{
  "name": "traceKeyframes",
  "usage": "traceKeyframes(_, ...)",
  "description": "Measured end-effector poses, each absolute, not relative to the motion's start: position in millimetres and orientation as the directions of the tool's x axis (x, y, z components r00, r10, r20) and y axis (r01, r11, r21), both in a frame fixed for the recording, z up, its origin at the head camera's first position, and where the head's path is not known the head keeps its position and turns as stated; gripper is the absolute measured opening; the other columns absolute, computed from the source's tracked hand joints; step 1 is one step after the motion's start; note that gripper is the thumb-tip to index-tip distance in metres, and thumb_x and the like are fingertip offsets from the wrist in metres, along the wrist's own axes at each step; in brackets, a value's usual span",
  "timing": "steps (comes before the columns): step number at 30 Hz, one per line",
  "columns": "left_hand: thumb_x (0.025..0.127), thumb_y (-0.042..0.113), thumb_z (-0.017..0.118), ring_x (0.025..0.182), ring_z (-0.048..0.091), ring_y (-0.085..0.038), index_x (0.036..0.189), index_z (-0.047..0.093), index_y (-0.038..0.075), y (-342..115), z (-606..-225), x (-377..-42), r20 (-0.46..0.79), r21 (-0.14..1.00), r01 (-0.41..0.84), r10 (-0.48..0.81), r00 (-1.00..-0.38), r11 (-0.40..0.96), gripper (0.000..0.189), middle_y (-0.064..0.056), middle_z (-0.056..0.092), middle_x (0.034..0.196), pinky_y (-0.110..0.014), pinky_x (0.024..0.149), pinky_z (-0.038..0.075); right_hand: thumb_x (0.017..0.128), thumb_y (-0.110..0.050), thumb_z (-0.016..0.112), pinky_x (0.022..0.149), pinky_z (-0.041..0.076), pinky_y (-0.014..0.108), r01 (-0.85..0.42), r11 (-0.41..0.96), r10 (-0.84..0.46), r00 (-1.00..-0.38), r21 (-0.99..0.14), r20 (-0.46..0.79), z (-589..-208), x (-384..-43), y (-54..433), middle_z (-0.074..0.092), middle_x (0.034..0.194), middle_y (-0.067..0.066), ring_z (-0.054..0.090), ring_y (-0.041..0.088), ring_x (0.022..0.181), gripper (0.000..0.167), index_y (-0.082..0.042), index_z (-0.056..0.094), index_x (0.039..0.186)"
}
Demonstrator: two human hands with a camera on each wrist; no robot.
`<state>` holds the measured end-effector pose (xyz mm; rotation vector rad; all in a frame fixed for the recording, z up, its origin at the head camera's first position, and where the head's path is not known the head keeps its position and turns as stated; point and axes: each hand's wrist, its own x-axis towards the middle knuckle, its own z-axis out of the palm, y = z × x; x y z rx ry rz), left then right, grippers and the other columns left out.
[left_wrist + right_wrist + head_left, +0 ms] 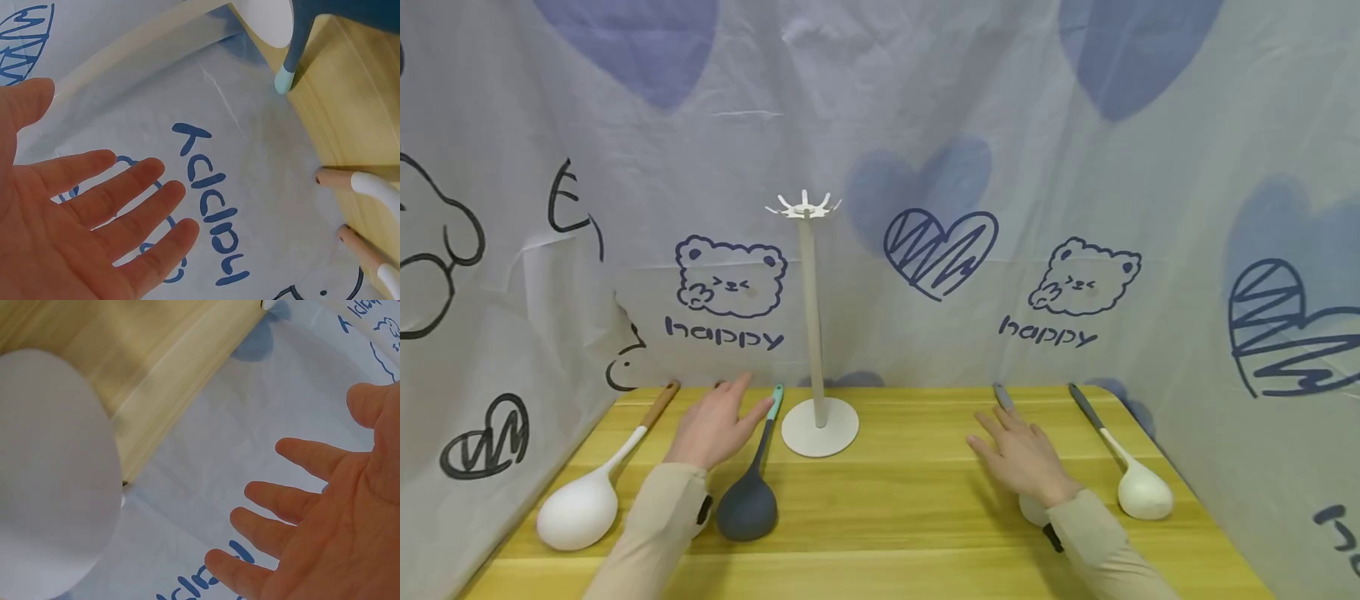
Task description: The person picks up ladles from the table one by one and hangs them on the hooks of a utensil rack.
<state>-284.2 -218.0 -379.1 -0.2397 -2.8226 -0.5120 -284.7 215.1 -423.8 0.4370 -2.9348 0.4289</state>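
My left hand [715, 423] hovers with fingers spread over the left group of ladles and holds nothing. Below it, a second brown-handled ladle [337, 178] is mostly hidden in the head view. On its left lies a white ladle [578, 510] with a brown handle; on its right, a dark ladle [747, 507] with a mint handle end. My right hand [1022, 454], fingers also spread and holding nothing, is above a grey-handled ladle [1033, 510], covering its middle. Farther right rests a cream ladle [1145, 492] with a dark grey handle.
A white stand [812, 308] with a ring of hooks at its top rises from a round base near the back edge of the wooden table [880, 500]. Printed cloth [880, 108] hangs behind the table and along both sides.
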Motion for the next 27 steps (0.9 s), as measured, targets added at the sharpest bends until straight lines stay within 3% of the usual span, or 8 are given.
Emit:
traceKeyframes(13, 0.098, 0.065, 0.036, 0.111, 0.063, -0.036, 0.144, 0.047, 0.010, -203, -374, -299, 0.222, 0.522, 0.158, 0.045, -0.974, 0.838, 0.073, -0.018, 0.064, 0.127, -0.055, 0.090, 0.052, 0.102, -0.046, 0.045, 0.111, 0.027, 0.067, -0.354, 0.892, -0.297, -0.928, -0.282, 0.226, -424, -284, 187, 0.041, 0.149, 0.025, 0.032, 0.049, 0.140, 0.055, -0.007, 0.054, 0.140)
traceKeyframes(27, 0.102, 0.049, 0.043, 0.117, 0.060, -0.036, 0.144, 0.046, 0.009, -181, -360, -324, 0.255, 0.684, 0.205, 0.034, -0.966, 0.700, 0.058, -0.021, 0.062, 0.129, -0.052, 0.096, 0.051, 0.102, -0.048, 0.043, 0.117, 0.020, 0.063, -0.349, 0.873, -0.313, -0.937, -0.341, 0.158, -423, -280, 163, 0.034, 0.155, 0.024, 0.024, 0.045, 0.145, 0.058, -0.009, 0.048, 0.145)
